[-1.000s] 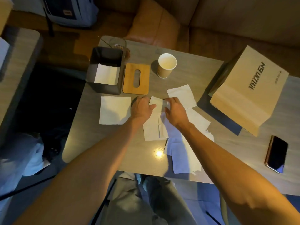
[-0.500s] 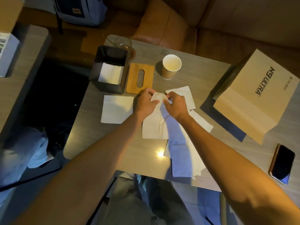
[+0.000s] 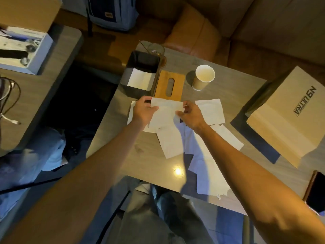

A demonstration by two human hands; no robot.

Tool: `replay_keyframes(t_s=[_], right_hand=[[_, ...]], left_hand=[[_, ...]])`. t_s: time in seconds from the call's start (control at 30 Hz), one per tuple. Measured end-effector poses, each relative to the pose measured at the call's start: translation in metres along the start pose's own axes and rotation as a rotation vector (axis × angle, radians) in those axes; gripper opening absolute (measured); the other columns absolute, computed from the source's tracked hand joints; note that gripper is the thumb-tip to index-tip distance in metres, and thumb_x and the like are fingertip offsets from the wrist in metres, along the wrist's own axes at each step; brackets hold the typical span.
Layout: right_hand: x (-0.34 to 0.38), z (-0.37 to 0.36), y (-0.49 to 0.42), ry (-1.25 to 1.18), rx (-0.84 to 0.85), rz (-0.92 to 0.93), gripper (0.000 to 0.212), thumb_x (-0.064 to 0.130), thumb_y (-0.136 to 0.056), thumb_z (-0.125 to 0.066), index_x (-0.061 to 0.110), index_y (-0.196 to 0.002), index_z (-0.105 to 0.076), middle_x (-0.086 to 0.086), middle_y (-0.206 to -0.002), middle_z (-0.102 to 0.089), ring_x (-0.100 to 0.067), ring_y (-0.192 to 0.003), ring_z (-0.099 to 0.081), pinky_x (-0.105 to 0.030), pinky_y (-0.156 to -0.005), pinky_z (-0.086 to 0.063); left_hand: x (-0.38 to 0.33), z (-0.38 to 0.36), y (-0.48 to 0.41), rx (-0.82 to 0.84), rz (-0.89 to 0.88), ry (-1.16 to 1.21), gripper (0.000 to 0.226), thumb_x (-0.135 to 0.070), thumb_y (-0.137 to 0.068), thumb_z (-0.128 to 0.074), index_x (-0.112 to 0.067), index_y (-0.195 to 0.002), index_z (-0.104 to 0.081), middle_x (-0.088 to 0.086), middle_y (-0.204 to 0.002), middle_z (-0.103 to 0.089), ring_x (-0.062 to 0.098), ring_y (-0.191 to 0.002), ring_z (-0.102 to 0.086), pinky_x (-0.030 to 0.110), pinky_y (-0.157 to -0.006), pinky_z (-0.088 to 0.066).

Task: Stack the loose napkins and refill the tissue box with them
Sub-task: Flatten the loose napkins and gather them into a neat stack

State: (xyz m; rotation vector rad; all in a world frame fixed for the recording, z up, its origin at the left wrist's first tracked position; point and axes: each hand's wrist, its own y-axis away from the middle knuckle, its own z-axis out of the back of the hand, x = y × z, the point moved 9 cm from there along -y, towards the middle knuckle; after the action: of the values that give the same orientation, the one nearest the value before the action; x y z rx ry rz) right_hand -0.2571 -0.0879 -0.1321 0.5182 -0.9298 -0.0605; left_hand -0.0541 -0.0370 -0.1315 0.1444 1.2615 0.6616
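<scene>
My left hand (image 3: pixel 143 110) and my right hand (image 3: pixel 190 114) each pinch one side of a white napkin (image 3: pixel 165 111), held spread just above the table. Under my left hand lies a flat stack of napkins (image 3: pixel 130 113), mostly hidden. Several loose napkins (image 3: pixel 211 110) are scattered to the right and toward me on the table (image 3: pixel 149 155). The dark tissue box (image 3: pixel 140 74) stands open at the far left corner with napkins inside. Its wooden lid (image 3: pixel 169 84), with an oval slot, lies flat beside the box.
A paper cup (image 3: pixel 203 77) stands behind the napkins and a glass (image 3: pixel 156 50) behind the box. A large cardboard box (image 3: pixel 288 117) fills the right side, with a phone (image 3: pixel 315 192) at the right edge. Another table (image 3: pixel 44 85) stands left across a dark gap.
Both hands lifted one napkin off the pile, spread it between them and carried it left toward the flat stack. The camera view shifted, so everything appears further right.
</scene>
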Motion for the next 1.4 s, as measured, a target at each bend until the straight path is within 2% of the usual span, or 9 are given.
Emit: replay_keyframes(t_s=[0.07,0.17,0.37,0.67,0.83,1.1,1.2,1.27,1.4], right_hand=[[0.01,-0.013,0.002,-0.037,0.0,0.024,0.033,0.029,-0.085,-0.071,0.018,-0.114,-0.059,-0.009,-0.111,-0.069,-0.028,-0.1,-0.067,-0.048,-0.091,-0.056],[0.025,-0.036,0.01,-0.07,0.037,0.02,0.033,0.015,-0.094,-0.063,0.014,-0.124,-0.05,-0.007,-0.125,-0.061,-0.027,-0.112,-0.061,-0.045,-0.095,-0.055],[0.034,-0.063,0.006,0.026,-0.013,0.041,0.036,0.012,-0.093,-0.064,0.015,-0.126,-0.049,-0.004,-0.12,-0.057,-0.017,-0.1,-0.055,-0.024,-0.091,-0.045],[0.026,-0.077,0.003,-0.012,-0.109,-0.043,0.024,0.011,-0.09,-0.069,0.016,-0.107,-0.054,-0.004,-0.102,-0.066,-0.022,-0.092,-0.065,-0.034,-0.094,-0.054],[0.021,-0.078,0.001,0.022,-0.15,-0.061,0.016,0.006,-0.09,-0.067,0.016,-0.096,-0.056,-0.008,-0.1,-0.068,-0.025,-0.093,-0.066,-0.036,-0.094,-0.055],[0.019,-0.077,0.004,0.154,-0.162,-0.048,0.014,0.004,-0.092,-0.061,0.007,-0.106,-0.064,-0.008,-0.105,-0.066,-0.018,-0.094,-0.059,-0.021,-0.086,-0.045],[0.018,-0.079,0.004,0.194,-0.158,-0.03,0.015,0.007,-0.094,-0.06,0.006,-0.107,-0.066,-0.01,-0.105,-0.069,-0.023,-0.098,-0.065,-0.026,-0.089,-0.052],[0.019,-0.08,0.007,0.235,-0.147,-0.003,0.016,0.016,-0.095,-0.061,0.007,-0.108,-0.065,-0.01,-0.107,-0.068,-0.024,-0.097,-0.065,-0.028,-0.088,-0.053],[0.042,-0.083,0.02,0.477,-0.154,0.29,0.032,0.029,-0.094,-0.064,0.009,-0.117,-0.059,-0.01,-0.123,-0.055,-0.023,-0.1,-0.06,-0.027,-0.088,-0.05]], left_hand=[[0.009,0.019,-0.002,-0.063,0.037,-0.011,0.043,-0.018,-0.089,-0.072,-0.023,-0.127,-0.053,-0.005,-0.115,-0.057,0.014,-0.1,-0.058,0.027,-0.078,-0.055],[0.024,0.045,-0.007,-0.111,0.08,-0.029,0.042,-0.02,-0.086,-0.076,-0.028,-0.122,-0.055,-0.004,-0.116,-0.059,0.017,-0.1,-0.059,0.035,-0.083,-0.059],[0.04,0.081,-0.013,-0.114,0.024,-0.079,0.034,-0.02,-0.086,-0.076,-0.029,-0.113,-0.058,-0.002,-0.121,-0.061,0.018,-0.103,-0.063,0.034,-0.08,-0.06],[0.039,0.087,-0.027,-0.132,-0.116,-0.153,0.028,-0.008,-0.084,-0.077,-0.027,-0.079,-0.056,0.003,-0.092,-0.069,0.017,-0.087,-0.069,0.037,-0.083,-0.06],[0.029,0.079,-0.031,-0.073,-0.165,-0.248,0.02,-0.009,-0.09,-0.071,-0.014,-0.108,-0.074,0.002,-0.108,-0.072,0.011,-0.097,-0.067,0.021,-0.084,-0.054],[0.033,0.072,-0.027,-0.006,-0.162,-0.35,0.031,-0.012,-0.09,-0.071,-0.016,-0.121,-0.071,0.005,-0.124,-0.067,0.01,-0.097,-0.06,0.025,-0.082,-0.056],[0.032,0.069,-0.026,0.022,-0.257,-0.497,0.037,-0.018,-0.09,-0.071,-0.018,-0.127,-0.066,0.005,-0.121,-0.069,0.016,-0.101,-0.065,0.022,-0.078,-0.054],[0.031,0.067,-0.025,0.018,-0.355,-0.668,0.044,-0.025,-0.09,-0.072,-0.019,-0.132,-0.063,0.005,-0.127,-0.063,0.02,-0.111,-0.06,0.029,-0.089,-0.053],[0.022,0.054,-0.01,0.039,-0.623,-1.022,0.053,-0.036,-0.092,-0.066,-0.021,-0.142,-0.054,0.003,-0.14,-0.047,0.024,-0.125,-0.043,0.035,-0.103,-0.041]])
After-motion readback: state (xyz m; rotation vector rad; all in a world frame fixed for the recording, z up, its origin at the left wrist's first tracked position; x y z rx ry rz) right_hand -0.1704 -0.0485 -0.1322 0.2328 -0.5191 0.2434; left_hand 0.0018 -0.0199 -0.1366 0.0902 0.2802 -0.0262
